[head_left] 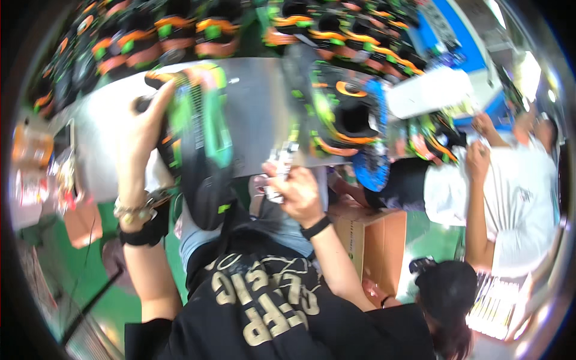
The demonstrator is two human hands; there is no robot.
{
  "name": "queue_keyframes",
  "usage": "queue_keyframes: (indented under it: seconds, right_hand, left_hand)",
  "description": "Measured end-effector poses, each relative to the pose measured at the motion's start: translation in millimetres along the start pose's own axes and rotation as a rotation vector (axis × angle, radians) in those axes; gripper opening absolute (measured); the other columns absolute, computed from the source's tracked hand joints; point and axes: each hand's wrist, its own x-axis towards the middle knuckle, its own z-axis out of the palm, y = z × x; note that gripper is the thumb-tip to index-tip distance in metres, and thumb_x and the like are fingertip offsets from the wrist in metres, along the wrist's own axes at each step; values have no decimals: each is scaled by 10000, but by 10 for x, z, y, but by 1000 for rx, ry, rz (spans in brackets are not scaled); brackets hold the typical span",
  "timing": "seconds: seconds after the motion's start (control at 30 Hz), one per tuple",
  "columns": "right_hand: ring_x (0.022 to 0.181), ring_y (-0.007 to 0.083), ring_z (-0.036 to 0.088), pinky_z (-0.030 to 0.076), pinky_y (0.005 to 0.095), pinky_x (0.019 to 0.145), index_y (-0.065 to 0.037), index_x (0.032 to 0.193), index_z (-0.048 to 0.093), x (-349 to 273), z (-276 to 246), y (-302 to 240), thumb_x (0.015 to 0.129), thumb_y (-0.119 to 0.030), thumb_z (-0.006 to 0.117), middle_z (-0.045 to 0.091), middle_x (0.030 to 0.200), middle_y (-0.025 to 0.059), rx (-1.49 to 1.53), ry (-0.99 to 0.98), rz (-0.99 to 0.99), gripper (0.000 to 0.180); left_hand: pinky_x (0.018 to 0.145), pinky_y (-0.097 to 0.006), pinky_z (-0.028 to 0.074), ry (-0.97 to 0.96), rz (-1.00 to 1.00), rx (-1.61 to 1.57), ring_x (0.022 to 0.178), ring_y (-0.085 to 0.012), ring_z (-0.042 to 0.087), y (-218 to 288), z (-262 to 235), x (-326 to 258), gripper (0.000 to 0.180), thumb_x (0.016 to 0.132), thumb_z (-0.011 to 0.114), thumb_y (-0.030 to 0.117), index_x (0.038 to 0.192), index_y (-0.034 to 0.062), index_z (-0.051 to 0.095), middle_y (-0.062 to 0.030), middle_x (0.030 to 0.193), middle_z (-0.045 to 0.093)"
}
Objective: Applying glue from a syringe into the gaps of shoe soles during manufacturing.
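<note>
My left hand [144, 129] is closed on a sports shoe [195, 138] in black, bright green and orange, gripping it from its left side. The shoe is tilted over the table's near edge, its dark end pointing down toward me. In my right hand [300, 195] is a slim silver-and-white tool [282, 159], pinched by the fingers, with a yellow-green tip pointing up and away. Motion blur hides its exact kind. Shoe and tool are apart. To the right of the tool, another shoe [342, 117] in the same colours lies on the table beside a blue round object [371, 168].
Rows of similar shoes [219, 27] line the far side of the grey metal table [255, 96]. A white box-like object [429, 93] stands at the right. Below the table is an open cardboard box [381, 246]. Other people [519, 204] sit at the right.
</note>
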Motion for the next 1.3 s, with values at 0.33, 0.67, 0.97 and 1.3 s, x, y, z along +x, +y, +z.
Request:
queue_keyframes:
  seconds: [0.33, 0.67, 0.97, 1.3]
  right_hand:
    - [938, 240, 652, 476, 355, 776, -77, 1009, 637, -7, -218, 116, 645, 43, 666, 676, 1093, 104, -68, 69, 28, 385]
    - [888, 251, 641, 471, 363, 763, -59, 998, 637, 0, -80, -16, 642, 110, 600, 686, 1031, 104, -33, 95, 65, 395]
    - [1012, 300, 588, 479, 407, 886, -53, 1126, 600, -145, -122, 21, 755, -2, 566, 640, 1103, 124, 90, -48, 73, 376]
    - [1075, 308, 580, 460, 453, 940, 34, 1155, 557, 164, -235, -233, 870, -70, 498, 609, 1132, 194, 911, 95, 684, 309]
  left_hand:
    - [836, -357, 478, -36, 46, 91, 925, -330, 641, 253, 347, -14, 697, 750, 646, 586, 1111, -10, 622, -240, 952, 661]
    - [854, -345, 468, 35, 149, 200, 923, -253, 652, 584, 267, -291, 742, 722, 613, 683, 1063, 24, 643, -166, 910, 682]
    - [704, -355, 568, 17, 1476, 119, 835, -248, 677, 941, -387, -1049, 186, 688, 707, 130, 816, 84, 580, -159, 976, 670]
    - [822, -289, 564, 116, 2241, 424, 931, -135, 649, 738, -294, -868, 139, 831, 593, 51, 878, 149, 506, -80, 972, 691]
